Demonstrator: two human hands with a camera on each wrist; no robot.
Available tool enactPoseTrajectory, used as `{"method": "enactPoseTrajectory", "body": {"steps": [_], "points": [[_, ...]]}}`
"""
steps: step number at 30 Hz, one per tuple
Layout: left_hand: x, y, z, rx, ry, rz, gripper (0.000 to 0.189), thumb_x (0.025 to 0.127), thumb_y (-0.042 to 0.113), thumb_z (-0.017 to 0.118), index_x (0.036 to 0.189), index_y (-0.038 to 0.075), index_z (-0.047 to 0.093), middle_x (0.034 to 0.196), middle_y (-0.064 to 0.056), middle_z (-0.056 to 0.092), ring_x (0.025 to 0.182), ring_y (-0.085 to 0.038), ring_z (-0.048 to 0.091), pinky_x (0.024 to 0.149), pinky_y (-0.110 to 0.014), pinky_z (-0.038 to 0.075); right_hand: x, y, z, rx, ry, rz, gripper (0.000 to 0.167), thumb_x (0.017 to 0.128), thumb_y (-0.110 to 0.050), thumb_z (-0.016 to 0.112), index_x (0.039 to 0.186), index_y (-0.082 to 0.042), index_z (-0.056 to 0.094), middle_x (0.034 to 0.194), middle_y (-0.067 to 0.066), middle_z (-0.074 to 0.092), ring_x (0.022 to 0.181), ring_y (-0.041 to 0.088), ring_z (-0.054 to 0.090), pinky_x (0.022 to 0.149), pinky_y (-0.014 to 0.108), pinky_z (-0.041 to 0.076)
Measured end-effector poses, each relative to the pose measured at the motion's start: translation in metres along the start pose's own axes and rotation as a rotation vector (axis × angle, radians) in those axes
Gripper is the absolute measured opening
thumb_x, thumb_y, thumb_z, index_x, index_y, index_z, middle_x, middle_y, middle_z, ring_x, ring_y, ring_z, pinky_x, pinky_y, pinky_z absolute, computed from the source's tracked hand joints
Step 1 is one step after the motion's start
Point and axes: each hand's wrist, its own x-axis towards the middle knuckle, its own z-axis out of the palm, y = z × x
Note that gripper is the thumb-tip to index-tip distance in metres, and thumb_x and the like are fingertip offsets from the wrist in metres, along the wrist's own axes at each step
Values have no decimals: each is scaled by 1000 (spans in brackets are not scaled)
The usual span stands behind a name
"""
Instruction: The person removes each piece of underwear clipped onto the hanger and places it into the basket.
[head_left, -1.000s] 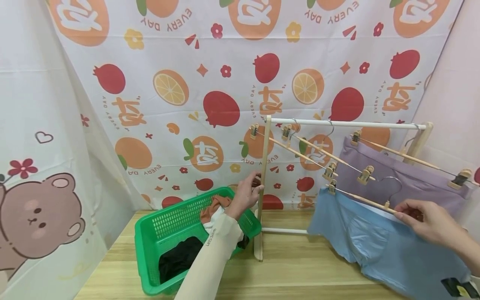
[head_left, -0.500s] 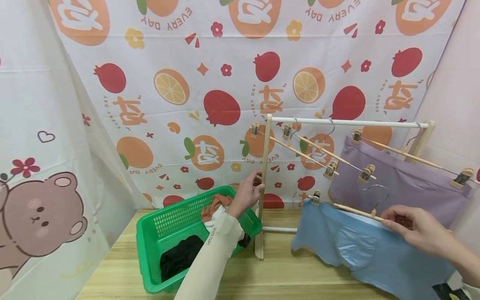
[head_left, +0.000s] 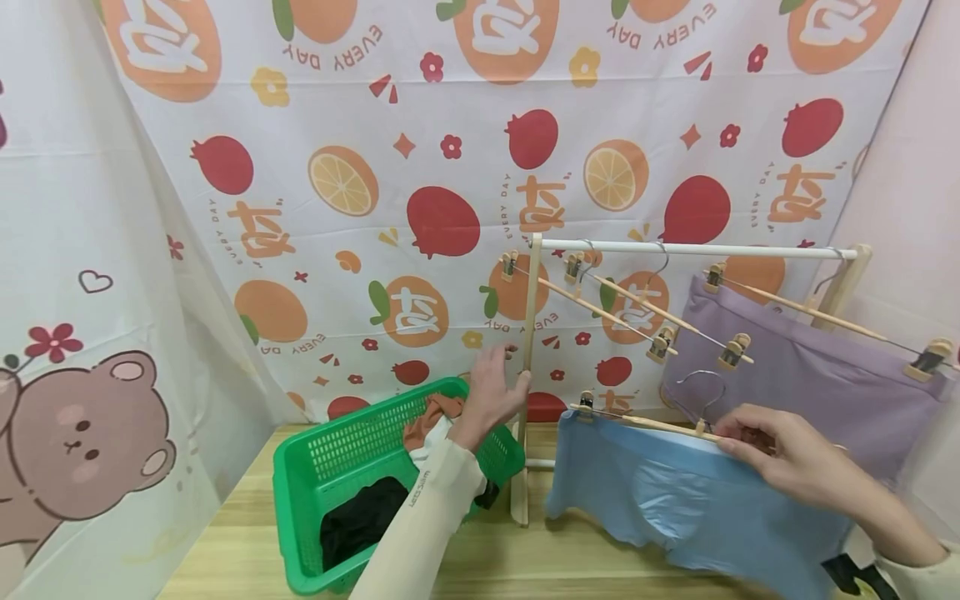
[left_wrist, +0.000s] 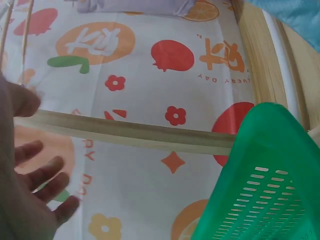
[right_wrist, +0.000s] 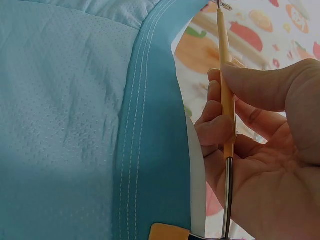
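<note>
My right hand [head_left: 795, 458] pinches the wooden bar of a clip hanger [head_left: 663, 427] between thumb and fingers. Clipped to that hanger, light blue boxer briefs [head_left: 675, 500] hang in front of the rack, above the table. The right wrist view shows the thumb across the hanger bar [right_wrist: 226, 95], with the waistband [right_wrist: 155, 125] beside it. At the left upright [head_left: 531, 312] of the wooden clothes rack is my left hand [head_left: 491, 400], its fingers loosely extended. In the left wrist view the thumb and fingers of the left hand [left_wrist: 37, 185] lie on either side of that post [left_wrist: 140, 132].
A green basket [head_left: 281, 492] holds black [head_left: 360, 517], white and orange-brown cloth, left of the rack. On the white rail [head_left: 705, 249] hang two bare clip hangers [head_left: 637, 304] and one with a purple garment [head_left: 795, 367]. A printed curtain stands behind the wooden table [head_left: 225, 533].
My right hand has carried the hanger and blue boxer briefs leftward, towards the rack's left post. The left hand's fingers, earlier curled at the post, have loosened and spread.
</note>
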Motion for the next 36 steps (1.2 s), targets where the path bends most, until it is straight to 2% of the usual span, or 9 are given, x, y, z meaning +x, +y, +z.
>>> {"method": "enactPoseTrajectory", "body": {"steps": [2,4,7,13,19,22,26,30,36], "points": [[-3,4,-1,7,55,50,39,96,23,56,128,1,57,123,-19,62,113,-34,54,97,-52,46,3,-2,2,1,-5,-7,25,86,1,76,91,-23,71,74,-16,58,63,-4,47,52,18,38],[-7,10,-3,-21,67,102,31,98,23,54,121,3,61,118,-16,64,111,-32,56,96,-50,47,5,-4,3,3,-13,-15,26,86,2,76,91,-23,70,74,-17,56,63,-4,46,51,18,38],[-17,18,-9,-116,4,151,23,103,25,52,114,8,64,112,-11,66,106,-27,58,94,-44,48,10,-7,7,6,-22,-28,26,86,1,76,91,-24,70,74,-17,54,63,-4,44,51,18,37],[-42,29,-24,-297,-159,168,24,107,25,49,118,13,65,109,-5,68,98,-17,62,90,-34,53,21,-14,15,35,-48,-62,27,87,2,74,92,-24,69,76,-17,53,64,-5,44,52,18,38],[-65,30,-37,-334,-215,187,19,106,24,52,120,17,63,109,0,67,98,-10,62,90,-32,54,33,-24,24,81,-111,-97,20,91,-2,72,93,-22,68,75,-16,51,63,-5,42,51,17,39],[-74,28,-41,-316,-200,197,18,105,23,55,121,18,62,109,1,66,99,-8,61,89,-32,54,39,-29,28,99,-127,-118,18,92,-5,71,92,-22,68,74,-15,50,61,-6,42,51,17,39],[-82,24,-47,-278,-129,216,16,104,19,58,119,16,63,105,1,68,95,-8,62,85,-29,55,48,-37,36,126,-148,-132,15,93,-7,71,91,-22,68,72,-14,50,61,-5,41,51,17,40],[-90,21,-55,-262,-62,198,16,102,17,61,117,15,63,102,3,68,90,-5,62,81,-28,56,54,-42,46,148,-161,-137,12,93,-8,71,91,-19,69,72,-13,51,62,-5,42,52,18,40],[-103,17,-66,-275,-24,166,14,102,14,60,115,15,62,100,3,66,87,-6,60,77,-27,54,60,-48,61,180,-191,-109,9,94,-10,71,92,-19,69,77,-12,57,65,-3,47,55,19,44]]}}
